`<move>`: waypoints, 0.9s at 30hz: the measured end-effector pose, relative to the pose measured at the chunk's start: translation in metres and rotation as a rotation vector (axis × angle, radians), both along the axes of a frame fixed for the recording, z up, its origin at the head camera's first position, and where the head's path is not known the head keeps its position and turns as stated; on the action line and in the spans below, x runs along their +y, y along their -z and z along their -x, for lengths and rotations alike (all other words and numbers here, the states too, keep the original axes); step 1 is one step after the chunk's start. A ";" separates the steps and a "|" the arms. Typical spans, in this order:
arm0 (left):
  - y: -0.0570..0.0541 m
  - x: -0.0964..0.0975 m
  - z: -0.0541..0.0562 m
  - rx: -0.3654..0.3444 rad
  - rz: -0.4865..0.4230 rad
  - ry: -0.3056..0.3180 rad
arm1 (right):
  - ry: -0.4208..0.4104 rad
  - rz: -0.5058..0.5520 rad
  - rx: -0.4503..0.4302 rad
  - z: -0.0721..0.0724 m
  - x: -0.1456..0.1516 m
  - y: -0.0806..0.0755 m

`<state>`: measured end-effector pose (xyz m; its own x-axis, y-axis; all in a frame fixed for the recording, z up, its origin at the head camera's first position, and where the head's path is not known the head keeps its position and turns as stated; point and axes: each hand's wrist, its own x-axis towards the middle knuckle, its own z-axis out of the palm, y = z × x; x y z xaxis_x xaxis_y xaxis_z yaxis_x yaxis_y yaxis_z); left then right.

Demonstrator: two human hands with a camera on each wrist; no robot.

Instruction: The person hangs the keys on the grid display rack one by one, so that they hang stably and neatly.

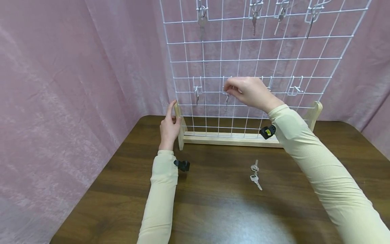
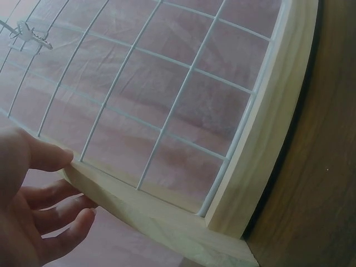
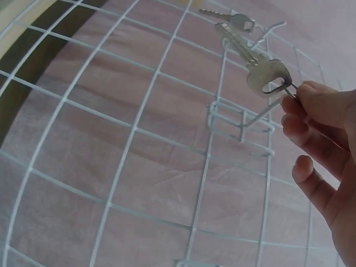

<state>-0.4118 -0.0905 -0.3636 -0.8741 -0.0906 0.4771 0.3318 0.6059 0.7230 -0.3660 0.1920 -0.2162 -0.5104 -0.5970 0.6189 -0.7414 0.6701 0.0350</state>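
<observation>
My right hand [image 1: 252, 92] pinches a small metal ring [image 3: 292, 92] between thumb and index finger. A silver key [image 3: 267, 75] hangs from that ring. Beside them in the right wrist view, a white wire hook [image 3: 243, 125] sticks out from the white wire grid [image 3: 133, 129]. Whether the ring touches the hook cannot be told. At the grid's left side my left hand [image 1: 169, 130] holds the wooden side post [image 1: 181, 137] of the stand. Thumb and curled fingers lie on either side of that post in the left wrist view [image 2: 111, 194].
Several keys hang on upper hooks, among them one key [image 1: 254, 23]. Another key [image 1: 197, 96] hangs on the lower left hook. Two ringed keys [image 1: 255, 182] lie on the brown wooden table [image 1: 213, 210]. A hook without a key [image 1: 294, 89] sits lower right. Pink curtain [image 1: 76, 84] stands behind.
</observation>
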 end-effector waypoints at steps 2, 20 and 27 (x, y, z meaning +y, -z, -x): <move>0.000 0.000 0.000 -0.001 0.000 -0.001 | 0.007 0.033 -0.016 0.002 0.001 0.002; 0.000 0.000 0.000 -0.013 0.010 -0.011 | -0.042 0.187 -0.121 0.013 0.007 0.026; -0.001 0.000 0.000 -0.013 0.005 -0.006 | -0.024 0.248 -0.126 0.019 0.007 0.031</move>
<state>-0.4113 -0.0909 -0.3627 -0.8799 -0.0931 0.4659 0.3187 0.6116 0.7241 -0.3851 0.1990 -0.2470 -0.5805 -0.4481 0.6799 -0.7451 0.6291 -0.2215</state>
